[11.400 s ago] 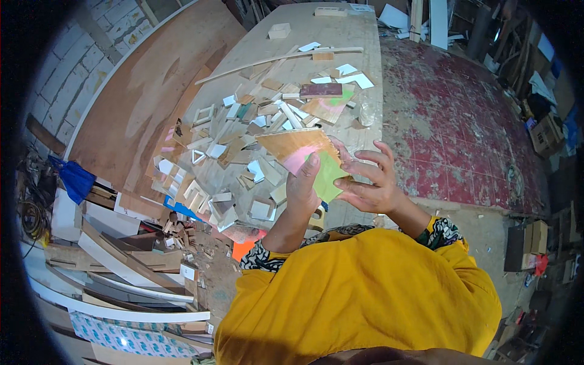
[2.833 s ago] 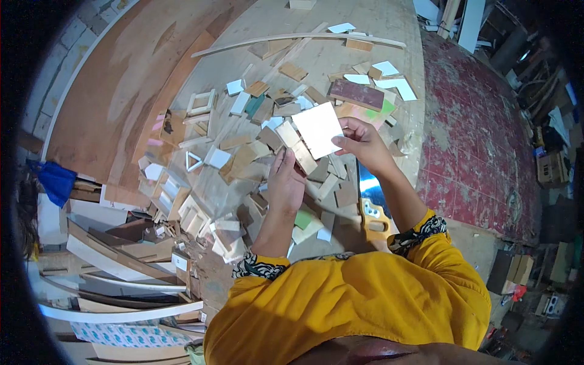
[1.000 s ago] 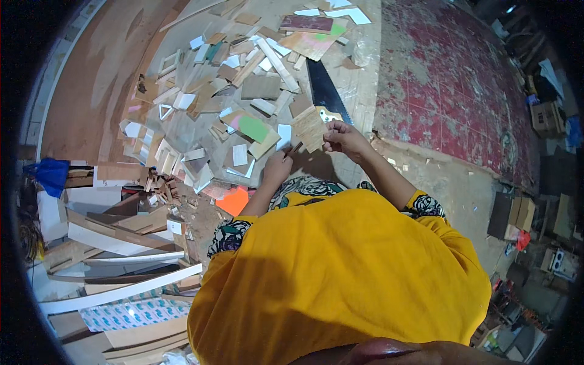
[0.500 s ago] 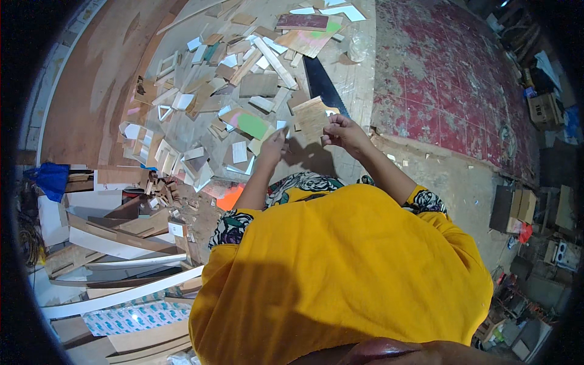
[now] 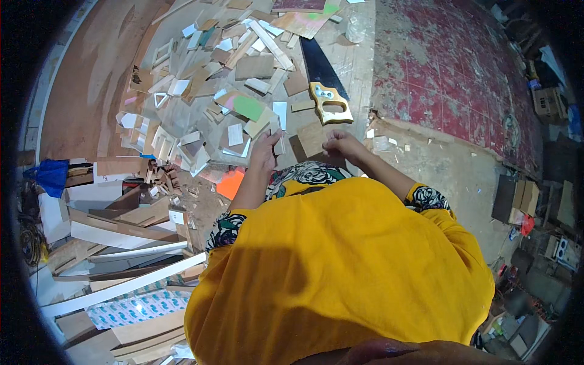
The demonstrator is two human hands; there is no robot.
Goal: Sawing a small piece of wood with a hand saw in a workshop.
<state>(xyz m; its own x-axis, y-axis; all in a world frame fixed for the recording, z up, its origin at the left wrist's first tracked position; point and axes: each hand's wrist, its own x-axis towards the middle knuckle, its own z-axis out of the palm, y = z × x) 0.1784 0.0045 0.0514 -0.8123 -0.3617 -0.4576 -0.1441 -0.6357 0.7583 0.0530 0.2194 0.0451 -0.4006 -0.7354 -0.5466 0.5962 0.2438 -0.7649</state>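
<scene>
My right hand (image 5: 344,147) pinches the edge of a thin square piece of wood (image 5: 312,139), held low in front of my lap. To its left, my left hand (image 5: 264,152) is partly closed, with a small pale strip of wood (image 5: 279,145) against its fingers. Just beyond the square piece lies a handsaw (image 5: 331,103) with a dark blade and a light wooden handle. Many wood offcuts (image 5: 254,67) are spread over the work surface beyond my hands, some white and one painted green (image 5: 248,108).
A brown wooden panel (image 5: 91,79) lies at the far left. Curved boards and white strips (image 5: 131,295) are piled at the lower left near a blue bag (image 5: 50,176). Worn red flooring (image 5: 444,73) is at the right, with cardboard boxes (image 5: 523,198) by the edge.
My right hand has lowered the square wood piece toward my lap, uncovering the saw's handle. My left hand has also come slightly nearer to me. The view has shifted a little.
</scene>
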